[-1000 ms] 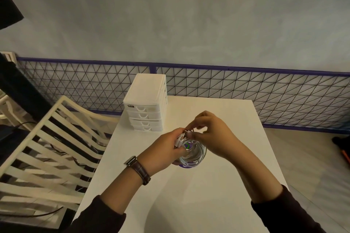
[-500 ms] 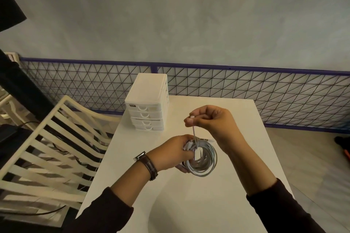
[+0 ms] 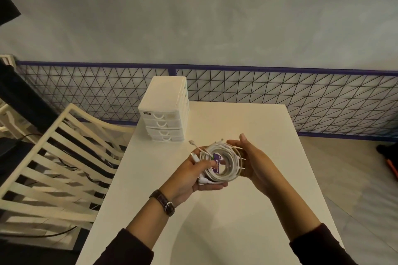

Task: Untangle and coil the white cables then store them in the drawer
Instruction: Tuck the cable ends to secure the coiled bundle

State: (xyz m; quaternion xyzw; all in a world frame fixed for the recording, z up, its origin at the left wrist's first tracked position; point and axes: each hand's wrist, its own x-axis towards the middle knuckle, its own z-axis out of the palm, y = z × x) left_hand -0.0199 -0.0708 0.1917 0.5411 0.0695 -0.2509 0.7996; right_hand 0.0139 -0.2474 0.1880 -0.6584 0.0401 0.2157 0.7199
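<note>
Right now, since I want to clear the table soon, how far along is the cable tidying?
Done: the white cables look wound into one round coil, though some plug ends stick out. In hand: the left hand grips the coil, and the right hand rests against its side. Left: the small white plastic drawer unit shows every drawer shut, so one needs opening and the coil stowing.
</note>
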